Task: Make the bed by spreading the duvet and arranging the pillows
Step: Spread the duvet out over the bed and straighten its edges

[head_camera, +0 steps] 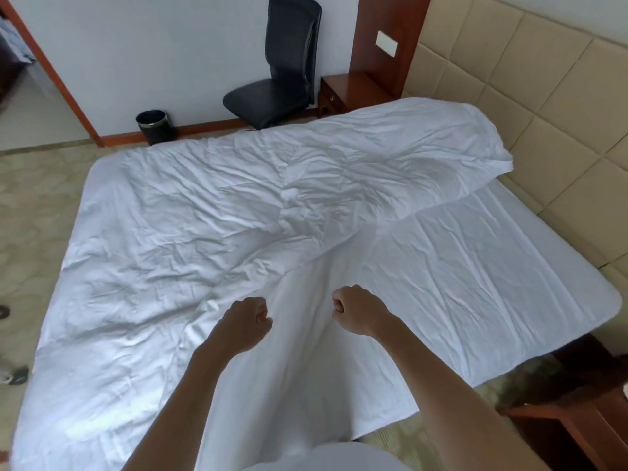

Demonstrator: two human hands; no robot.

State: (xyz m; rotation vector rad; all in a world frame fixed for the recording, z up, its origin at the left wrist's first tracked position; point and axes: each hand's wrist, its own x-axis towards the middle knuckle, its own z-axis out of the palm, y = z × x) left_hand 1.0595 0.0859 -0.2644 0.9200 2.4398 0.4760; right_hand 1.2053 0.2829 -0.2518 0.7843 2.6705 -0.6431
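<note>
On the floor at the far left a black bin (152,126) stands against the wall, and just right of it a black chair (278,62) sits well clear of the bed, presumably kept out of the way of the work.

The duvet (204,226) covers the left and middle of the bed (608,300), wrinkled but mostly flat. Its far right corner at the headboard end is bunched into a thick fold (441,137), and its edge runs diagonally down toward the person. That slant suggests the duvet lies skewed and has not yet been drawn square up to the padded headboard (543,79), so the right part of the bed shows only the bare white sheet (475,260).

The left hand (251,321) is curled tight into a fist, and the near duvet fabric rises in a ridge toward it, so it appears to grip the duvet's edge, though the pinched cloth itself is hidden by the fingers. The right hand (353,309) is likewise clenched, knuckles up, with white fabric pulled taut beneath it; it seems to hold the same edge a little further right. Both fists sit near each other over the near side of the bed, a hold that suits lifting and shaking the duvet across the bare sheet.

No pillows are in view. A wooden nightstand (343,93) stands at the far side of the headboard.
</note>
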